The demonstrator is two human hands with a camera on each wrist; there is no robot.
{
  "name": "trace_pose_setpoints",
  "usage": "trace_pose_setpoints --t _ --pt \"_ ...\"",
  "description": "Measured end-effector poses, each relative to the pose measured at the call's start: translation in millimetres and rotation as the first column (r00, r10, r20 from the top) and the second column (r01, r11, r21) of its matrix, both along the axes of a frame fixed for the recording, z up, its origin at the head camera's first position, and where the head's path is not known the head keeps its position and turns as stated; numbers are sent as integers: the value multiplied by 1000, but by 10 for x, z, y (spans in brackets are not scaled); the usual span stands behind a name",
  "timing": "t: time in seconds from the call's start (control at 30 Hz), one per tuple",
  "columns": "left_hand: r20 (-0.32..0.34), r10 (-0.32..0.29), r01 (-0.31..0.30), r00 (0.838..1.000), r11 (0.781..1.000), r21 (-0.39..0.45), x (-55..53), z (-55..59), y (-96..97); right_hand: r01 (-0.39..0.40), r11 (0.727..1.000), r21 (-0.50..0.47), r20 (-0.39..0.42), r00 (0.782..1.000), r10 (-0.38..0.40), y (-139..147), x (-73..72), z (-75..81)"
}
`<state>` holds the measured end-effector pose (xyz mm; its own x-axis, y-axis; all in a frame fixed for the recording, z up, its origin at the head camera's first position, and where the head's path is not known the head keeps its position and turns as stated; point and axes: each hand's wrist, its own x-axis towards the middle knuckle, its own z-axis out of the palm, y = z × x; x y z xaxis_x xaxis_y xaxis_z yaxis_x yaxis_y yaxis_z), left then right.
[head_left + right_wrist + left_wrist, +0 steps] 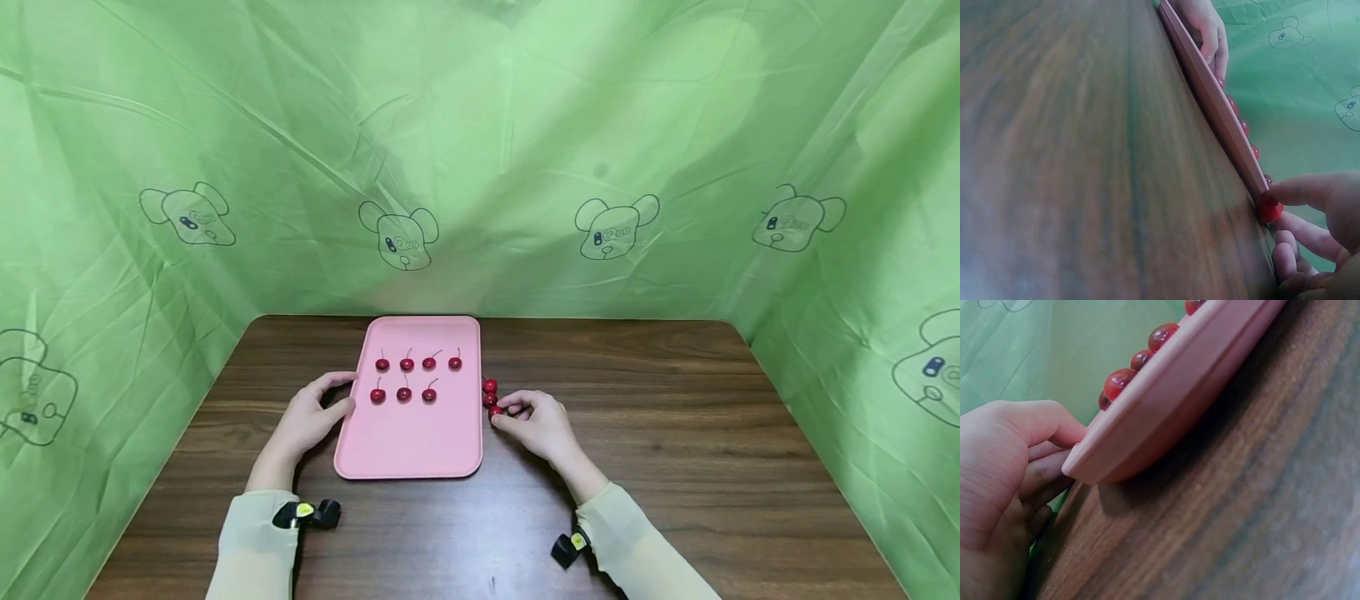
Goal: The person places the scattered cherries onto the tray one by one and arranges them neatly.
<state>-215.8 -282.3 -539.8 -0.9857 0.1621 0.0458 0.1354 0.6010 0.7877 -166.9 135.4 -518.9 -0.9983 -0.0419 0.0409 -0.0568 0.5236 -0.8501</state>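
Note:
A pink tray [408, 442] lies on the table with several red cherries on it, each with a thin stem. Its back row ends with a cherry [455, 363] at the right; the front row has three, ending with one [429, 396]. My left hand [311, 417] holds the tray's left rim between thumb and fingers, seen close up in the left wrist view. Just outside the right rim, my right hand [542, 427] pinches a cherry [1269, 207] between thumb and forefinger. Two more cherries [490, 386] sit right behind it along the rim.
The brown wooden table [637, 375] extends on both sides of the tray. Green cloth [480, 150] printed with bear-like heads hangs behind and at the sides. A small black wrist camera [326, 514] is strapped to my left sleeve, another [566, 550] to my right.

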Motion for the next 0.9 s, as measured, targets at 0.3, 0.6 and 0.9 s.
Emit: trace_pose_setpoints --t 0.3,0.6,0.9 --pt "4 -1 1 1000 1000 0 0 13 4 -32 999 23 0 999 32 -9 -8 -5" --pt "9 -1 1 1000 1000 2 12 12 -4 -53 997 50 -13 998 54 9 -19 -18" --pt "4 -4 4 1000 1000 2 4 18 5 -121 992 37 -3 993 121 98 -46 0"
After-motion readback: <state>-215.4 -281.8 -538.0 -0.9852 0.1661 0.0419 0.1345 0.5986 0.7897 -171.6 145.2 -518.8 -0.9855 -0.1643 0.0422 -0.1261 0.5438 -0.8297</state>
